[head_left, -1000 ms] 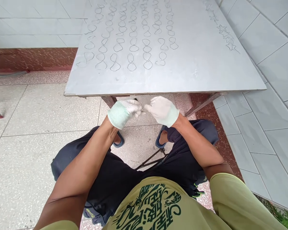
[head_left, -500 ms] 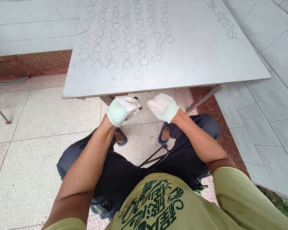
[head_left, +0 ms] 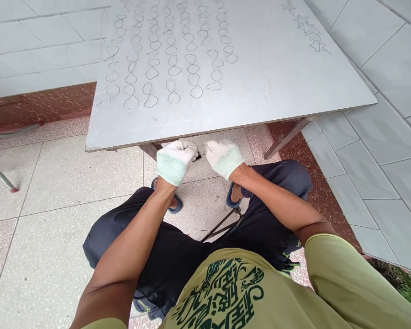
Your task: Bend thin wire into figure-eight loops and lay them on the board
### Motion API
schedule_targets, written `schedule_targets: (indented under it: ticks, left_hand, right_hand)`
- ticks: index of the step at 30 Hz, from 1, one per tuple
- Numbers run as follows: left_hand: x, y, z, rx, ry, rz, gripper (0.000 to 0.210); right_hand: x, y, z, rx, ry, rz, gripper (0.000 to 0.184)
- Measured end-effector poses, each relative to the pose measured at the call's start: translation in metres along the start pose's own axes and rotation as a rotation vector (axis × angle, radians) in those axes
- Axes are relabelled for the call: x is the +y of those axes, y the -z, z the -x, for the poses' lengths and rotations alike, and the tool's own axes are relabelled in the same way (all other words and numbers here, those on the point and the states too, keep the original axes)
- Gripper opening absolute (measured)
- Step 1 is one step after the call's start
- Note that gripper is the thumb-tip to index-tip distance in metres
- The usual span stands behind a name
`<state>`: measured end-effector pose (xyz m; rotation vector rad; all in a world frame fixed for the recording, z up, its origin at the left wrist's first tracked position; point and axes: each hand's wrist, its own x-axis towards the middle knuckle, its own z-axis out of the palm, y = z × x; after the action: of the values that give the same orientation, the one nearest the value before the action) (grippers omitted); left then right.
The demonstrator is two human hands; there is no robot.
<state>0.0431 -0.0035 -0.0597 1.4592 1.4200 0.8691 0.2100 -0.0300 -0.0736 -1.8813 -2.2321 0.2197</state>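
Note:
My left hand (head_left: 175,160), in a white knitted glove with a pale green cuff, is closed in a pinch on a thin wire (head_left: 188,140) that arcs over the fingertips. Facing it across a narrow gap, my right hand (head_left: 222,155) in a matching glove has thumb and fingers pressed together at the wire's other side; the exact grip point is too fine to see. A small black object (head_left: 198,157) shows just beneath the left fingers, mostly hidden. Both hands are over the floor, just in front of the table edge.
On the grey-white tabletop (head_left: 246,105) lie rows of wire figure-eights (head_left: 173,91), with several star-shaped wires (head_left: 310,34) at the far right. Table legs (head_left: 287,136) stand under the front edge. Tiled walls rise left and right; a metal tube leg (head_left: 2,177) is at left.
My hands have drawn slightly closer together, and the left wrist has turned more upright. The view has tilted a little, so the table sits further left.

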Motion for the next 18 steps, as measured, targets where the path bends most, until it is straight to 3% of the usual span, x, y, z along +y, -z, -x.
schedule_targets:
  ticks: [3,8,14,18]
  left_hand:
    - [0.000,-0.003,0.004,0.036,0.008,-0.062,0.021]
    - [-0.004,-0.002,0.009,-0.046,0.064,-0.189,0.025]
    - [-0.005,-0.004,0.002,0.132,-0.052,-0.088,0.016]
    - [-0.003,0.002,-0.003,0.025,-0.008,0.013,0.018]
  right_hand:
    - [-0.005,-0.001,-0.002,0.019,-0.095,-0.095,0.046]
    - [-0.010,-0.009,-0.007,0.053,-0.181,-0.210,0.046]
    - [0.000,-0.008,-0.005,0.058,-0.045,-0.076,0.046]
    - [0.011,0.003,-0.005,0.049,-0.001,-0.051,0.043]
